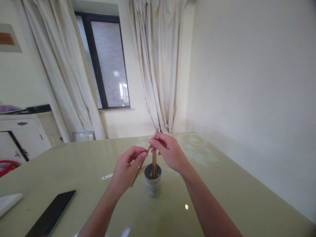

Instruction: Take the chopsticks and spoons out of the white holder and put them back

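A small white cylindrical holder (153,186), matt and pierced with little round holes near its base, stands upright on the glossy pale-green table (222,197), at about six o'clock from the middle of the view. Several slim wooden chopsticks (154,166) stand nearly upright inside it, their tops rising above the rim toward twelve o'clock. The right hand (170,153) hovers just above the holder at roughly one o'clock from it, its fingers drawn narrow and pinched on the tops of those sticks. The left hand (127,169), at nine o'clock from the holder and just beside it, has its thumb and forefinger closed on a slanted chopstick (140,166), a thin brown rod that runs from about seven o'clock below the hand up toward one o'clock, where its tip meets the right hand's fingers; more sticks may lie in that grip, but this cannot be told. A flat white spoon-like piece (107,176) lies on the table behind the left hand. At eight o'clock, well apart from the holder, a dark smooth rectangular phone (53,214) lies flat, and a folded white cloth (8,202) rests at nine o'clock by the edge. Beyond the table hang creased cream curtains (158,65) beside a dark-framed window (106,62), with a white cabinet (22,135) at ten o'clock.
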Tool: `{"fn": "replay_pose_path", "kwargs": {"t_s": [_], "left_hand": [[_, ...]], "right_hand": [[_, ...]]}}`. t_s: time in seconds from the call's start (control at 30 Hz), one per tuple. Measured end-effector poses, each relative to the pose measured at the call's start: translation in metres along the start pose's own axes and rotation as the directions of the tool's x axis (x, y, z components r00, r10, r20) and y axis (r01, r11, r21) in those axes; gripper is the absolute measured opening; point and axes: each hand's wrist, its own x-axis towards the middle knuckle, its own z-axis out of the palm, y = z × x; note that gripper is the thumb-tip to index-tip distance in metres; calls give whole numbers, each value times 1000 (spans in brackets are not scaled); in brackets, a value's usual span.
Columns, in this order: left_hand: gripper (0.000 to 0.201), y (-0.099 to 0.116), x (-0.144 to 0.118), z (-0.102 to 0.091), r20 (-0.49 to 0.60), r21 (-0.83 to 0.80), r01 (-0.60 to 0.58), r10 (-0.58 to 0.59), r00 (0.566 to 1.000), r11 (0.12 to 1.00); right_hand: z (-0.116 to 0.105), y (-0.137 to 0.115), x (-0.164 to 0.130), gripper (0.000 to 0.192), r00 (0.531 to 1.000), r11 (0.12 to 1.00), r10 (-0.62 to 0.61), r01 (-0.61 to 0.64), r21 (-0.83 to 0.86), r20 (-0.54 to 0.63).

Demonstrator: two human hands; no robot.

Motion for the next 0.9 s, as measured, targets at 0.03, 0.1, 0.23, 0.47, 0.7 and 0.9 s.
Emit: {"fn": "replay_pose_path", "kwargs": {"t_s": [0.03, 0.1, 0.23, 0.47, 0.7, 0.9], "left_hand": [[33, -4, 1, -3, 11, 12, 11, -11, 1000, 1000], [40, -20, 3, -8, 44, 92, 52, -57, 997, 994], [24, -71, 1, -11, 182, 501, 127, -247, 952, 856], [12, -133, -17, -4, 217, 786, 109, -437, 873, 608], [8, -131, -23, -5, 189, 772, 156, -458, 868, 616], [18, -95, -10, -18, 95, 792, 196, -434, 896, 578]], "right_hand": [[-3, -2, 0, 21, 997, 1000, -17, 18, 13, -72], [-12, -4, 1, 23, 970, 997, -66, 72, 15, -234], [-31, 1, 3, 25, 921, 988, -131, 91, -126, -367], [-25, 39, 10, 25, 980, 875, 74, -154, -459, -187], [-12, 56, 10, 39, 966, 757, 238, -250, -604, -100], [-18, 39, 8, 36, 965, 728, 179, -261, -634, -192]]}}
